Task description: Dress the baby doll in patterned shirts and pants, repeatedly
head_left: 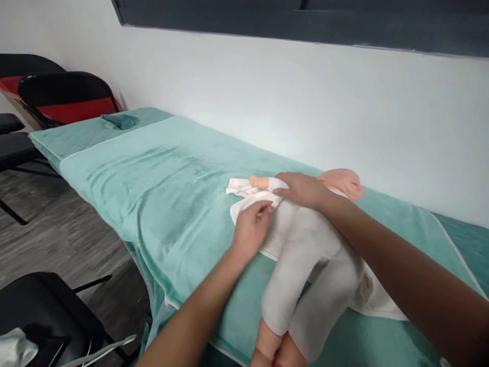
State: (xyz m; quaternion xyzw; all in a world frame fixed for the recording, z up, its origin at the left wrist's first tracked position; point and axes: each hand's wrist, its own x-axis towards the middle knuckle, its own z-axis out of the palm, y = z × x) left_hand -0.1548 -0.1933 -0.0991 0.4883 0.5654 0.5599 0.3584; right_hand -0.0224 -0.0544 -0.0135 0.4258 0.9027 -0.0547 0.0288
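Left hand [250, 229] pinching garment [248, 203], perhaps sleeve

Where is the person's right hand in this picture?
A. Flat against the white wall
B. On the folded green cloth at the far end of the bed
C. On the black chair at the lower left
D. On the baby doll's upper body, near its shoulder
D: the right hand rests on the baby doll, beside its outstretched arm, while the left hand pinches the white cloth.
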